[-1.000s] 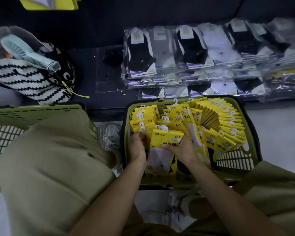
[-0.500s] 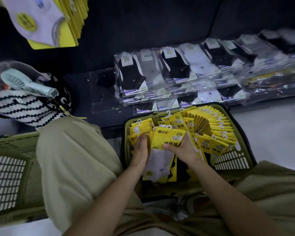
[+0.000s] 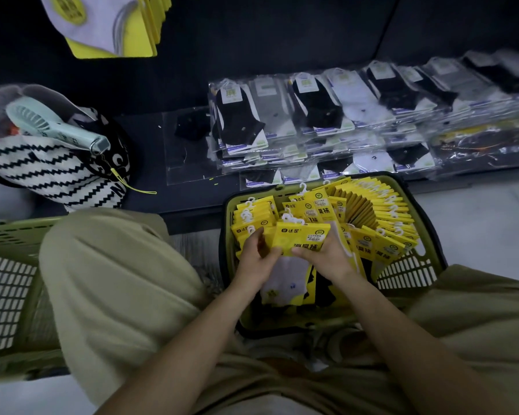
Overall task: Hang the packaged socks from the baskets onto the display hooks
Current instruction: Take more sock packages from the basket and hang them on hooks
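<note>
On the far left is another green basket (image 3: 6, 295), with a striped bag (image 3: 51, 175) behind it. Up top, some yellow packs (image 3: 108, 28) already hang. The left hand (image 3: 256, 259) was on the other packs a moment ago. Now it has come over and pinches the left edge of a small bunch of sock packs (image 3: 301, 242). The right hand (image 3: 327, 259) grips the other side, thumb on the front. The bunch sits a bit higher, just above the full basket (image 3: 408, 277). I think it is ready to be hung up.
</note>
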A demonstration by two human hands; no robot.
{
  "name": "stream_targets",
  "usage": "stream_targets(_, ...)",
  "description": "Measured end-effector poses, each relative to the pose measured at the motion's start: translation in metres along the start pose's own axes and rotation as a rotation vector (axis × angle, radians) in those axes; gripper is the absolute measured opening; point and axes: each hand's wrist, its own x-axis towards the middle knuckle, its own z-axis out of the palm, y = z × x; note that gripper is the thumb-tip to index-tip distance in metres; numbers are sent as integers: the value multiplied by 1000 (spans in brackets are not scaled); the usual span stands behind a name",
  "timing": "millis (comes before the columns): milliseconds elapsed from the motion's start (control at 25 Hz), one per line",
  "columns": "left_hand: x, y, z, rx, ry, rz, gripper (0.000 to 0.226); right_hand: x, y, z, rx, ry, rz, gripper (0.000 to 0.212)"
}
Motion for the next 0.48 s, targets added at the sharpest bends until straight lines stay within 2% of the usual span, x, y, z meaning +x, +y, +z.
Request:
stream_targets(120,5,22,-6,-41,0,110,28,1,-15,-7,149,-48,-12,33)
stream_targets(200,13,46,-13,-142,-53,84,33,9,-35,-13,227,-67,-3,28)
stream_targets(360,29,98,-26,-270,-188,-18,35,25,-82,-25,268,-144,-66,31)
stream_targets(480,35,126,-31,-270,-247,65,42,36,-113,-33,128,-175,-143,46)
